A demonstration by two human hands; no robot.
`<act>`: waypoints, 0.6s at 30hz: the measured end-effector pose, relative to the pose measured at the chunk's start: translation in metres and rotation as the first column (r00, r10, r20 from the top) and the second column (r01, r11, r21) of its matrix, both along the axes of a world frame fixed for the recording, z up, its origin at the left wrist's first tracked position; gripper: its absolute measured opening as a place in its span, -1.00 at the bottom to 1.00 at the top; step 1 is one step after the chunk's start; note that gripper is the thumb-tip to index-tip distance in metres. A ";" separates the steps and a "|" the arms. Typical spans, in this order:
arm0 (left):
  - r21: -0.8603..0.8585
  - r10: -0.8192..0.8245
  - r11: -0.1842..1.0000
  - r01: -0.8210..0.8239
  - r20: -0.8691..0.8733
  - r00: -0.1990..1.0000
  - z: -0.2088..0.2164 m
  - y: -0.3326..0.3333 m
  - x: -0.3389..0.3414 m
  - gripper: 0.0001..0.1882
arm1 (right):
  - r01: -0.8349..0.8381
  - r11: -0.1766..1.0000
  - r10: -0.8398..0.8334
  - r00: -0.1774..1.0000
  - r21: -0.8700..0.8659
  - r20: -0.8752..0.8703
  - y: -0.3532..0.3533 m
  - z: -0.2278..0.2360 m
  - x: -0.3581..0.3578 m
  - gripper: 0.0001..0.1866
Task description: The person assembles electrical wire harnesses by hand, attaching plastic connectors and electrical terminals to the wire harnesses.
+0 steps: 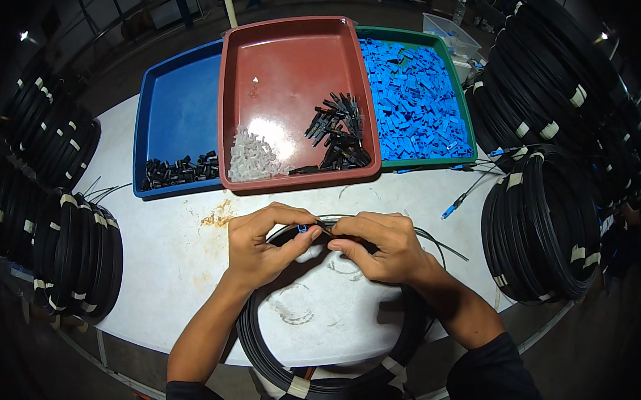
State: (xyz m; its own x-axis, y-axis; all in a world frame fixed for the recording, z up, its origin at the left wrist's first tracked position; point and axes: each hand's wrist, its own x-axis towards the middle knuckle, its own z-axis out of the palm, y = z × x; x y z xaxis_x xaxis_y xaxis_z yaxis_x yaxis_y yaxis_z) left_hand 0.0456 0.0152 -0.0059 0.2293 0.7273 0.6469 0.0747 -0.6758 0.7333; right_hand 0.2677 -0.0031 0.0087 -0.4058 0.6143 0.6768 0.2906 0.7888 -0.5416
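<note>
Surrounding the stained table [164, 271], a dim room [117, 66] frames left hand [260, 240] pinching blue piece [303, 229], right hand [384, 239] pinching cable [327, 231].

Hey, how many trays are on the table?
3: a blue tray at left, a red tray in the middle, and a green tray at right. Any underneath them would be hidden.

Head cam (L of 2), wide fisheye: looks down/fwd onto tabletop [159, 264], close up.
</note>
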 end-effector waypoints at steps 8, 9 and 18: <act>0.002 0.026 1.000 -0.026 -0.028 0.999 -0.002 0.000 -0.002 -0.83 | 0.016 1.000 -0.016 1.000 -0.012 0.013 0.001 -0.003 -0.002 -0.75; 0.002 0.027 1.000 -0.027 -0.028 0.999 -0.002 0.000 -0.002 -0.83 | 0.015 1.000 -0.015 1.000 -0.011 0.013 0.001 -0.003 -0.001 -0.75; -0.028 0.033 0.999 -0.034 -0.044 0.998 -0.001 0.000 -0.002 -0.83 | 0.016 1.000 -0.016 0.999 0.007 0.028 0.002 -0.003 -0.001 -0.75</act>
